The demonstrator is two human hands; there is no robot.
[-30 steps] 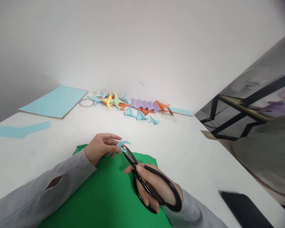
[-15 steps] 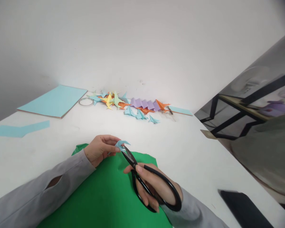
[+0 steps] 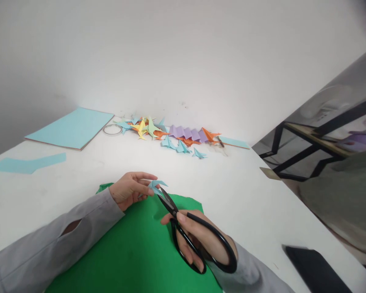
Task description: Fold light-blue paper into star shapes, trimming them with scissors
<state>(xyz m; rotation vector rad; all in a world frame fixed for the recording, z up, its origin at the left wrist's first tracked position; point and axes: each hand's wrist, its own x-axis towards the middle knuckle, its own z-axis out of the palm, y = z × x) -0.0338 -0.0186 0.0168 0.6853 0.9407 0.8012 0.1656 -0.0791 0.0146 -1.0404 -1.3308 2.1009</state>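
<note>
Between the thumb and fingers of my left hand [image 3: 133, 190] is a small light-blue folded paper crane [image 3: 155, 186], its thin points sticking out to the right. My right hand [image 3: 198, 230] grips a pair of black-handled scissors [image 3: 172, 209], fingers in the large loops. The scissor blades are slightly apart, and their tips reach the lower right side of the crane; whether they touch it I cannot tell. Beneath both hands lies a bright green sheet [image 3: 134, 252].
Along the wall lie several coloured folded paper cranes [image 3: 152, 128] and a pleated purple paper [image 3: 187, 133]. Light-blue sheets [image 3: 73, 128], a wire ring [image 3: 112, 129] and a cut blue strip [image 3: 30, 163] are at the left. A black flat object [image 3: 315, 266] sits front right.
The whole view has shifted slightly. Both hands, the folded paper and the scissors keep nearly the same positions relative to each other.
</note>
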